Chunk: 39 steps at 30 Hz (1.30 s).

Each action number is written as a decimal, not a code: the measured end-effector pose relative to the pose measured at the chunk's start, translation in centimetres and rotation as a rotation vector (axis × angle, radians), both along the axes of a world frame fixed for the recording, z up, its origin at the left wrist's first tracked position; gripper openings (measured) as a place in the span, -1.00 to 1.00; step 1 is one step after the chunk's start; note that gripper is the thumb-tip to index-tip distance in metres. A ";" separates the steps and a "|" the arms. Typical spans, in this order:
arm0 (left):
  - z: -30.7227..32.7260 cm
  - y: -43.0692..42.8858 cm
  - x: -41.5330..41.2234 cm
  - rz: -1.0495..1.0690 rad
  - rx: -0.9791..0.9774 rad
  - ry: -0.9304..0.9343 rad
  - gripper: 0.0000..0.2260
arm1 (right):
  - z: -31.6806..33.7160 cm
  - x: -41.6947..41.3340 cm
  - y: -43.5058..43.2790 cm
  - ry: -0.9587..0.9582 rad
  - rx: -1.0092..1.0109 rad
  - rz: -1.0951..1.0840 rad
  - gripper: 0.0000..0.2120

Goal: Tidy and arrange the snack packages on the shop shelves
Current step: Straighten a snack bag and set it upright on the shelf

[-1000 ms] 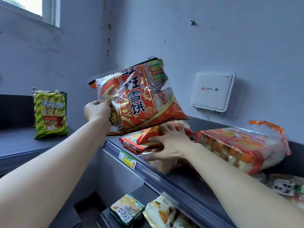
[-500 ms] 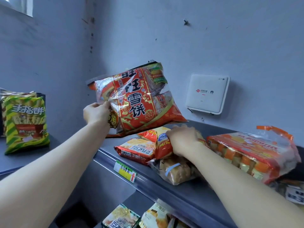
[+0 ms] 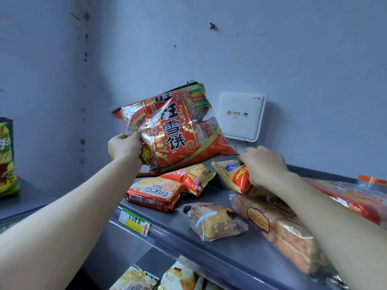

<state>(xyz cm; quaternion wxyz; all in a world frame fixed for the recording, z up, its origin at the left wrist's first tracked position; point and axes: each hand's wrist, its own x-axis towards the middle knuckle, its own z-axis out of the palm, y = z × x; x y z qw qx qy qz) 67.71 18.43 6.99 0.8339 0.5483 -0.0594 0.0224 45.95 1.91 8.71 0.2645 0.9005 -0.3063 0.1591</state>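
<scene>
My left hand (image 3: 123, 146) grips the left edge of a large red rice-cracker bag (image 3: 173, 130) and holds it tilted up above the grey top shelf (image 3: 219, 245). My right hand (image 3: 265, 166) grips a small yellow-and-red snack packet (image 3: 235, 175), lifted just above the shelf. Beneath the big bag lie a red noodle packet (image 3: 154, 193) and another yellow-and-red snack packet (image 3: 193, 177). In front of them rest a small clear bread packet (image 3: 211, 221) and a long clear bag of bread (image 3: 278, 227) under my right forearm.
A white router box (image 3: 240, 115) hangs on the wall right behind the big bag. A large red-and-orange multipack (image 3: 356, 197) lies at the right. A green striped bag (image 3: 6, 158) stands on the left shelf. A price tag (image 3: 135, 222) clips the shelf edge; more packets (image 3: 136, 279) lie below.
My right hand has picked a small yellow-and-red packet off the pile and drawn it to the right, uncovering the bread packets. The left hand keeps the big red bag raised.
</scene>
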 end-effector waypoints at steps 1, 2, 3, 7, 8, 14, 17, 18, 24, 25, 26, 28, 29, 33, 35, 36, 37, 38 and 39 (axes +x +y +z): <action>0.0 -0.5 -0.1 -0.008 -0.003 0.002 -0.87 | 0.2 -0.4 -0.2 -0.017 -0.013 0.000 -0.65; 0.0 -0.9 -0.2 -0.014 -0.005 0.005 -0.87 | 0.4 -0.8 -0.5 -0.041 -0.019 -0.002 -0.66; 0.0 -1.3 -0.3 -0.020 -0.005 0.008 -0.87 | 0.6 -1.2 -0.7 -0.074 -0.025 -0.008 -0.66; 0.1 -3.1 -0.9 -0.038 -0.002 0.018 -0.87 | 1.1 -2.2 -1.5 -0.140 -0.103 -0.060 -0.70; 0.1 -3.5 -1.0 -0.043 0.001 0.016 -0.87 | 1.0 -2.3 -1.7 -0.119 -0.115 -0.083 -0.70; 0.4 -5.0 -1.3 -0.060 0.028 -0.012 -0.76 | 0.0 -3.4 -4.2 0.129 -0.071 -0.273 -0.67; 0.5 -5.5 -1.2 -0.060 0.021 -0.009 -0.76 | 0.7 -3.7 -4.4 0.294 -0.002 -0.328 -0.62; 0.5 -5.7 -1.2 -0.059 0.020 -0.010 -0.77 | 0.9 -3.4 -4.4 0.347 0.037 -0.305 -0.53; 0.5 -6.0 -0.7 -0.025 0.060 -0.061 -0.85 | -2.5 0.3 -3.8 0.535 0.197 -0.072 -0.26; 0.4 -5.9 -0.5 -0.017 0.073 -0.069 -0.87 | -3.5 0.7 -4.0 0.573 0.175 -0.095 -0.26; 0.3 -5.9 -0.5 -0.014 0.079 -0.071 -0.88 | -4.3 0.9 -4.2 0.595 0.141 -0.123 -0.27; 0.0 -5.9 -0.3 -0.019 0.077 -0.067 -0.87 | -5.0 1.0 -4.6 0.586 0.075 -0.181 -0.35; -0.1 -6.0 -0.3 -0.023 0.079 -0.067 -0.87 | -5.0 0.8 -4.8 0.568 0.065 -0.218 -0.41; -0.6 -6.6 -0.7 -0.058 0.097 -0.074 -0.80 | -4.8 -0.4 -6.2 0.525 0.086 -0.349 -0.51; -1.1 -7.4 -1.0 -0.088 0.107 -0.081 -0.78 | -4.5 -1.2 -6.6 0.533 0.095 -0.397 -0.52; -1.3 -7.8 -1.3 -0.112 0.110 -0.079 -0.78 | -4.4 -1.6 -6.8 0.538 0.101 -0.413 -0.52; -1.5 -8.3 -1.5 -0.143 0.112 -0.076 -0.79 | -4.1 -1.8 -7.1 0.523 0.114 -0.410 -0.53; -1.7 -8.9 -1.6 -0.179 0.108 -0.063 -0.81 | -3.8 -2.1 -7.3 0.463 0.146 -0.389 -0.52; -1.9 -9.4 -1.8 -0.219 0.098 -0.053 -0.82 | -3.3 -2.4 -7.6 0.347 0.215 -0.355 -0.47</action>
